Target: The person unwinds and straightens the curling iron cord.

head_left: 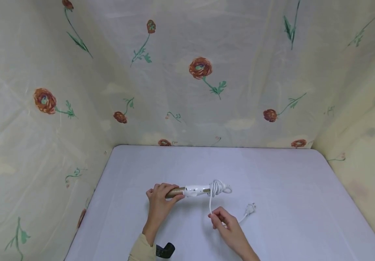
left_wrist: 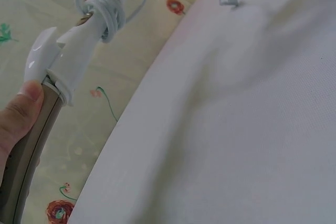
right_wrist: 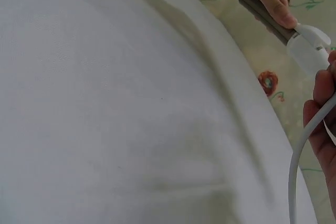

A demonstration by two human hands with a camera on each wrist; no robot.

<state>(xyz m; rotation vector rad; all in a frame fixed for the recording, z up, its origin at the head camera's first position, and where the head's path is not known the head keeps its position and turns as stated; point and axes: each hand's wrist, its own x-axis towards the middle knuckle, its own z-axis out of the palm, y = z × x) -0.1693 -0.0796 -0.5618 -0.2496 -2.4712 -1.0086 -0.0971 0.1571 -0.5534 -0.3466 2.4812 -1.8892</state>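
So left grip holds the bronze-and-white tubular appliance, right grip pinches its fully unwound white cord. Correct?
Not fully unwound: the head view shows the white cord coiled around the tubular appliance at its white end. Left grip and right grip are as stated.

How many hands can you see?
2. The left hand grips the brown part of a brown and white tool. The right hand pinches the white cord below its wrapped coils. No others show.
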